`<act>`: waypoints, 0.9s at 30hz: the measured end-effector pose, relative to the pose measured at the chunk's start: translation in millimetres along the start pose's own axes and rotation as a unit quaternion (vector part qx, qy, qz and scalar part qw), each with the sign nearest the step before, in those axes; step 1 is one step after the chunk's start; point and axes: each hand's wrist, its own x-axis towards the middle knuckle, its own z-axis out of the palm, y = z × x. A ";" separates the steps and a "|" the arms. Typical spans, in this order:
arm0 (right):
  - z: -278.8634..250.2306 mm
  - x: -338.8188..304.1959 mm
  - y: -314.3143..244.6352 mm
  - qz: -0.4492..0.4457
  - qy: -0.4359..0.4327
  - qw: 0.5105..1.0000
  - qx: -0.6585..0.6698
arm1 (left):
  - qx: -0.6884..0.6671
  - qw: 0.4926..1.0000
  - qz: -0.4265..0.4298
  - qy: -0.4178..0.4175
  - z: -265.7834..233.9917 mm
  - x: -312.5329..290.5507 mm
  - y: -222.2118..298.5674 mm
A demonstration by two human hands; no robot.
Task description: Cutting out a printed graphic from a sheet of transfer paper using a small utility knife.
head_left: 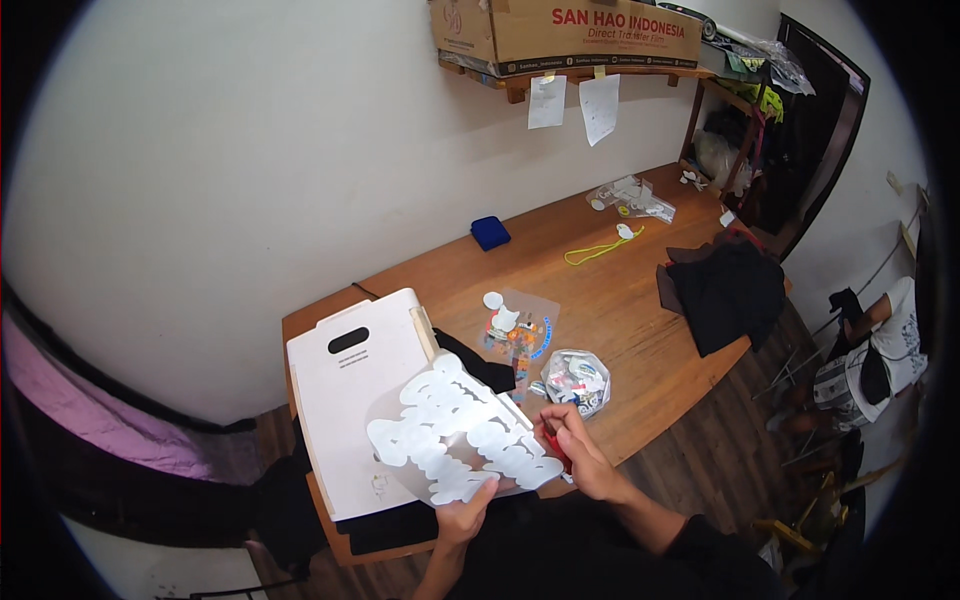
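— What's closest to the lens?
— The left hand (462, 517), coming up from the lower edge. Its fingers are pinched shut on the bottom edge of a clear film sheet with white cut-out shapes (455, 430), thumb on top.
— And the other hand?
— The right hand (575, 450) is at the sheet's right corner, fingers curled closed around red-handled scissors (555, 447), mostly hidden in the grip.
— Where is the sheet?
— Held up tilted, over the near edge of the wooden desk (620, 300), partly covering a white flat machine with a slot handle (350, 385).
— Anything nearby?
— Just beyond the right hand, a clear bag of small pieces (577, 380) and a colourful printed film (518, 330). Farther off, a blue pad (490, 232), a yellow cord (600, 247) and dark cloth (727, 290).
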 end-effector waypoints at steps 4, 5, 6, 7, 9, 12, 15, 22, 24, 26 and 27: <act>8.0 -5.0 -9.6 0.010 0.007 0.999 -0.040 | 0.021 0.999 0.027 -0.007 0.4 1.8 0.1; 8.5 -3.9 -12.3 0.016 0.011 1.000 -0.005 | 0.017 1.000 0.009 0.003 -0.1 0.9 1.5; 8.9 -3.2 -14.7 0.021 0.016 0.999 0.029 | 0.012 1.000 -0.011 0.012 -0.8 0.6 2.9; 9.2 -3.0 -16.5 0.021 0.018 0.999 0.031 | 0.013 1.000 -0.013 0.011 -1.6 0.8 3.8; 9.8 -3.3 -19.6 0.037 -0.003 0.999 0.017 | 0.027 1.000 -0.003 0.009 -3.4 1.7 5.4; 15.7 -1.6 -23.7 0.013 -0.005 1.000 0.026 | 0.052 0.998 -0.017 0.029 -15.7 0.8 3.8; 18.9 -5.4 -22.7 0.001 0.001 1.000 -0.018 | 0.059 0.998 -0.017 0.029 -21.6 0.9 3.7; 26.1 -8.7 -35.3 -0.052 0.023 0.982 -0.179 | 0.091 0.995 -0.032 0.011 -22.8 -2.6 9.3; 30.0 -8.3 -39.5 -0.079 0.021 0.973 -0.214 | 0.104 0.994 -0.028 0.021 -23.9 -3.2 9.8; 32.8 -8.7 -40.9 -0.084 0.025 0.970 -0.226 | 0.102 0.995 -0.012 0.012 -22.2 -4.3 11.6; 33.2 -9.1 -41.1 -0.091 0.025 0.966 -0.239 | 0.097 0.995 0.008 0.004 -20.6 -4.3 12.6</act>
